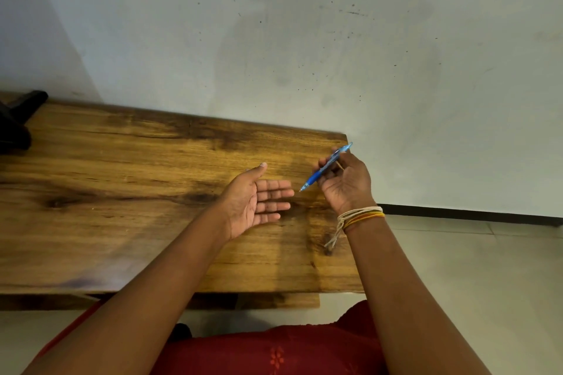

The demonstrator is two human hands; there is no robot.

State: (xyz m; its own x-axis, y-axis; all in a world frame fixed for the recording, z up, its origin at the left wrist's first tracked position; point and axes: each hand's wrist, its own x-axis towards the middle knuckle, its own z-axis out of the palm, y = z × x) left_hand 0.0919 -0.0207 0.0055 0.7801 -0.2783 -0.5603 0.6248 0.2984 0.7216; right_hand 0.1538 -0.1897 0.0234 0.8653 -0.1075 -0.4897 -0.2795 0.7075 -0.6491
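Observation:
My right hand [345, 181] holds a blue pen [324, 168] over the right end of a wooden table [122, 192]. Its fingers curl round the barrel, and the tip points down-left toward my other hand. My left hand [257, 199] hovers palm up over the table, just left of the pen tip. Its fingers are straight and together, and nothing lies in the palm. Thread bands in white, yellow and orange circle my right wrist [361, 216].
A black object [18, 119] sits at the table's far left edge, partly cut off. A pale wall [304, 39] stands right behind the table. Tiled floor [472, 268] lies to the right of it. My red garment [274, 350] fills the bottom.

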